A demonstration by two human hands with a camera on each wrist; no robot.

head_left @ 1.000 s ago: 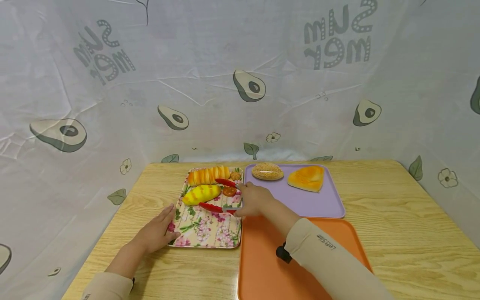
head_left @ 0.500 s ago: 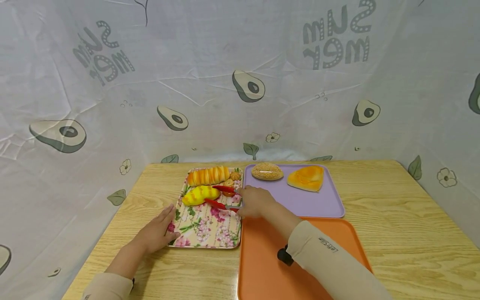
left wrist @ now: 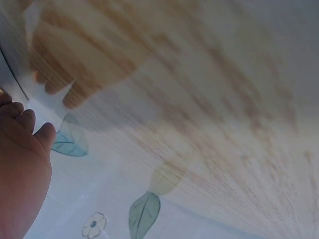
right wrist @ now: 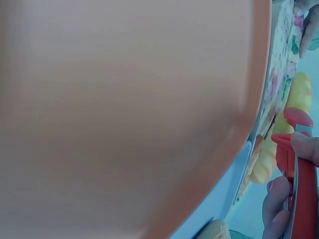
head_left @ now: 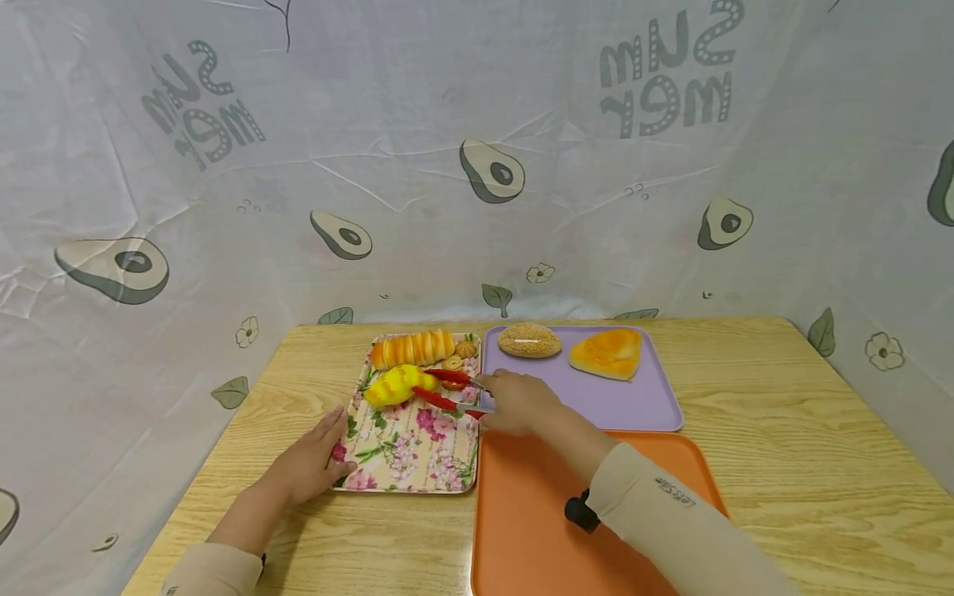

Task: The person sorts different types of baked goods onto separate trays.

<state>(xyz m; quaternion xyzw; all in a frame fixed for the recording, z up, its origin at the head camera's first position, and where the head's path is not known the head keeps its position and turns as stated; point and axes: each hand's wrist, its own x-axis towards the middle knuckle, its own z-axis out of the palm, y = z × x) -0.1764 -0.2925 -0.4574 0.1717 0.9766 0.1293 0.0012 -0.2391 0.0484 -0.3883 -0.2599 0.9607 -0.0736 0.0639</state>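
My right hand (head_left: 525, 403) grips a pair of red-tipped tongs (head_left: 438, 400) above the right side of a floral tray (head_left: 406, 472). The tong tips sit on either side of the right end of a yellow striped bread roll (head_left: 395, 386). In the right wrist view, fingers and thumb curl round the red tongs handle (right wrist: 304, 204), with the yellow roll (right wrist: 300, 92) beyond it. My left hand (head_left: 309, 459) rests with extended fingers on the tray's left edge; the left wrist view shows part of that hand (left wrist: 22, 164).
Behind the yellow roll lie a sliced-looking golden loaf (head_left: 412, 350), small cookies (head_left: 465, 348) and a tomato slice (head_left: 453, 384) partly hidden by the tongs. A purple tray (head_left: 537, 397) bears a seeded bun (head_left: 529, 340) and a triangular bread (head_left: 607, 353). An orange tray (head_left: 551, 546) lies in front.
The tong tips have drawn closer together and come in around the yellow roll's right end. The roll has tilted slightly. The left hand has stayed in place.
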